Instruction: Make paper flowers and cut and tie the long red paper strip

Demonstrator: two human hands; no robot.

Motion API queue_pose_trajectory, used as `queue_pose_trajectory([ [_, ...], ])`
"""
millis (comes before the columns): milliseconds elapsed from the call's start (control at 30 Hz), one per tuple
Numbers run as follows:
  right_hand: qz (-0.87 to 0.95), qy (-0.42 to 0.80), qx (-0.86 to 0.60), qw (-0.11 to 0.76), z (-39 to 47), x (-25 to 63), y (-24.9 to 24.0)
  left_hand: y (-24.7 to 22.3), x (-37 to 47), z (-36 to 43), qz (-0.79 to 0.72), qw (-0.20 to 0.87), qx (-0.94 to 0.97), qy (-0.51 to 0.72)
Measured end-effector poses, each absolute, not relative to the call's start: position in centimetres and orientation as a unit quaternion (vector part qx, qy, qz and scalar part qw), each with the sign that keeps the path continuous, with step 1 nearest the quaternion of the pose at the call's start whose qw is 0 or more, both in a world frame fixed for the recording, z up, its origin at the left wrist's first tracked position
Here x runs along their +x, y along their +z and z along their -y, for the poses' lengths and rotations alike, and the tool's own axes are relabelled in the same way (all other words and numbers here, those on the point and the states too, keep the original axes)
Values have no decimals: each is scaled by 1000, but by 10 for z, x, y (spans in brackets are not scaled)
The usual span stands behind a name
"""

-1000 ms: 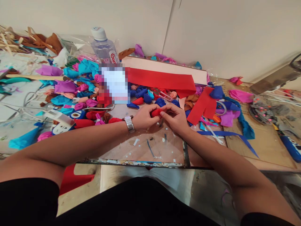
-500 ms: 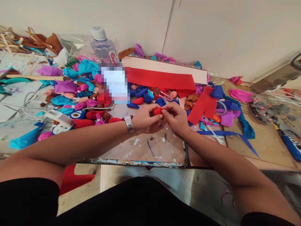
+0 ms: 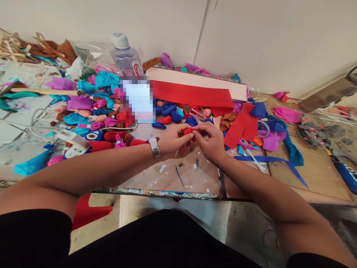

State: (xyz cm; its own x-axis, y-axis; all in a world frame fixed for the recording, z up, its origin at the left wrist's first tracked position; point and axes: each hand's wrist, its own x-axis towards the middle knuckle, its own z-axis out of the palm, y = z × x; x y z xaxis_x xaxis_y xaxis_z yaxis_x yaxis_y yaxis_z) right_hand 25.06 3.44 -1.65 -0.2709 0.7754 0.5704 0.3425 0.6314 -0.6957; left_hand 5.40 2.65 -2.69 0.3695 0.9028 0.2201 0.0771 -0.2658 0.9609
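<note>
A small, bunched red crepe paper bud [image 3: 188, 131] is pinched between my two hands, just above the table near its front. My left hand [image 3: 174, 139], with a watch [image 3: 154, 146] on the wrist, holds it from the left with thumb and fingers. From the other side, the thumb and fingertips of my right hand [image 3: 210, 141] press on it. The fingers cover part of the bud. Blue paper buds [image 3: 191, 121] lie just beyond my hands. Behind them stretches a wide red crepe strip [image 3: 192, 95], and a shorter red strip [image 3: 241, 124] rests to the right.
A water bottle [image 3: 126, 59] stands at the back beside a blurred, lit screen [image 3: 139, 100]. Colourful paper buds [image 3: 80, 102] heap up on the left with a glue gun [image 3: 74, 140]. A blue ribbon [image 3: 267, 159] and a wire coil [image 3: 312, 130] lie on the right.
Both hands stay in nearly the same place, still pinching the red bud; the fingers have shifted slightly on it. The whole view has moved a little.
</note>
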Motion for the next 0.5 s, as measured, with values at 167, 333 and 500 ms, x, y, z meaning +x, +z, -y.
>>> queue_pose_trajectory([
  [167, 782, 185, -346, 485, -35, 251, -17, -24, 55, -26, -371, 496, 653, 437],
  [333, 783, 169, -342, 492, -35, 252, -19, -23, 55, -26, -367, 518, 634, 442],
  [500, 770, 181, -366, 491, -35, 252, -19, -26, 54, -27, -354, 538, 635, 426],
])
